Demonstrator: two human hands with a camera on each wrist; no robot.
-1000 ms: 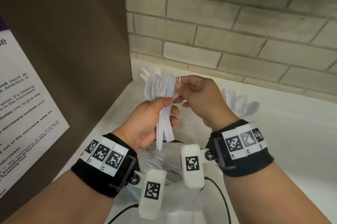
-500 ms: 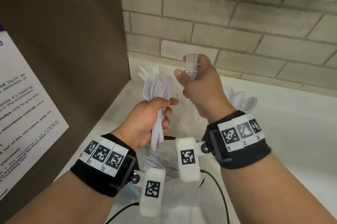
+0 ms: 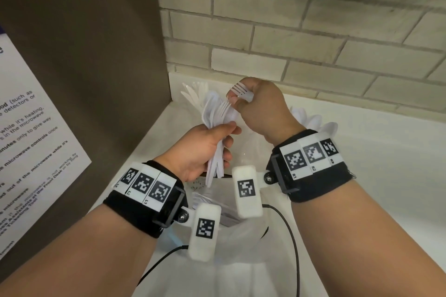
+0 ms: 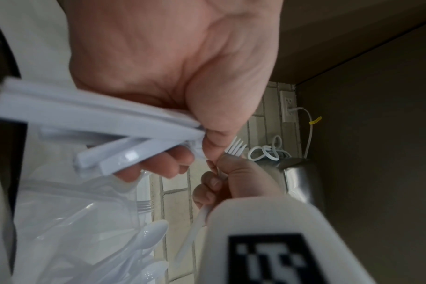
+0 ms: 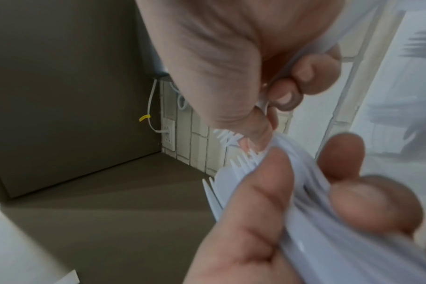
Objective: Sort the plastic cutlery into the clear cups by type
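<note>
While the paper notice (image 3: 36, 132) on the brown side panel (image 3: 96, 43) marks the far left, the left hand (image 3: 200, 149) sits just right of it, fingers (image 4: 168, 165) curled and clamped round a bundle of white cutlery (image 3: 217, 113), handles down, fork tines and other heads fanned up. Behind the bundle, knives in a cup (image 3: 193, 91) stand in the tabletop (image 3: 362, 151) corner; cup wall barely visible. Next right, the right hand (image 3: 263, 108) has its fingers closed, pinching a single fork (image 3: 237, 90) near the neck, tines pointing up-left, handle running down through the fist per the left wrist view. Half a second ago that fork was lifted higher and clear of the bundle; now the right hand has dropped back, thumb almost touching the bundle top. Judgement: one fork is separated out but not yet dropped in any cup, and the hand may be going for a second fork before delivering. Farther right, spoons in a cup (image 3: 313, 120) stand partly hidden behind the right wrist. Below the hands lies a clear plastic bag (image 3: 241, 260) with more cutlery inside, so plenty is left to sort.
</note>
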